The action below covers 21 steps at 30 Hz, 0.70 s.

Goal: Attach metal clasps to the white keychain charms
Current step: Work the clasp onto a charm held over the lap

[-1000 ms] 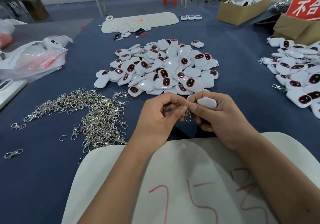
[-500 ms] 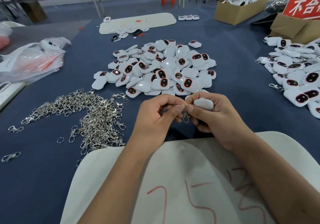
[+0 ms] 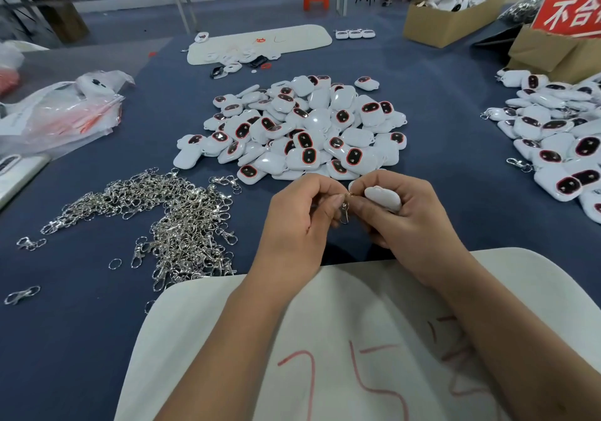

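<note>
Fingertips of the left hand (image 3: 294,222) are pinching a small stiff clasp (image 3: 345,207), while a light, glossy, likely slippery charm (image 3: 383,196) is being gripped edgewise in the curled right hand (image 3: 413,225).

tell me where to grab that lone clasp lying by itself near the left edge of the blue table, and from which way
Take the lone clasp across its long hook body, pinching the two long sides from above. It lies flat on the blue table, apart from the clasp pile, so nothing blocks a straight-down approach. Its thin, flat lie probably makes a fingertip pinch easier than a scoop. Both hands are busy now.
</note>
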Motion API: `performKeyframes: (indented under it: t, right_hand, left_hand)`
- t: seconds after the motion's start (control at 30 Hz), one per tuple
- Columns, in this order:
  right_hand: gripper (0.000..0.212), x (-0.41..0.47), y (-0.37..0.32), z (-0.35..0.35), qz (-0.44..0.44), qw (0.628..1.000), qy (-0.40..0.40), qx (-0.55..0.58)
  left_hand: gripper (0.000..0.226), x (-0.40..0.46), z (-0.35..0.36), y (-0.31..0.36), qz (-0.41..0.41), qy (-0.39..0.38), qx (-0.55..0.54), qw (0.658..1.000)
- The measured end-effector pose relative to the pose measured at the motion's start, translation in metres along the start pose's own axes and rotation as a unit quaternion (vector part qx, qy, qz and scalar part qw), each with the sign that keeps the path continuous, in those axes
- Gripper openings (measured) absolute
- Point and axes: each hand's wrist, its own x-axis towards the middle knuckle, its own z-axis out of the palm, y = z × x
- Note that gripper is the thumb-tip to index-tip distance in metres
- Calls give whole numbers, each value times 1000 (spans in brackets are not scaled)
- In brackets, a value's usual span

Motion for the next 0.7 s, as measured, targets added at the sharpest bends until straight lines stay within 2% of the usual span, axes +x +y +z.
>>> performKeyframes:
  t: [0.13, 0.27, 0.4, 0.7]
  right_hand:
    - [18, -1, 0, 2, -46, 997, 21, -62]
    - [22, -2, 1, 4, -79, 992, 44, -84]
    - [25, -3, 0, 8, -83, 994, 59, -49]
    - [15, -5, -3, 16, -38, 993, 60, 94]
  left_hand:
    - [11, -1, 3, 0, 49, 27, 70, 996]
    - [10, 0, 6, 1, 79, 62, 96, 990]
    - [9, 0, 8, 4, 97, 81, 109, 986]
    - [7, 0, 8, 11, 140, 105, 133, 976]
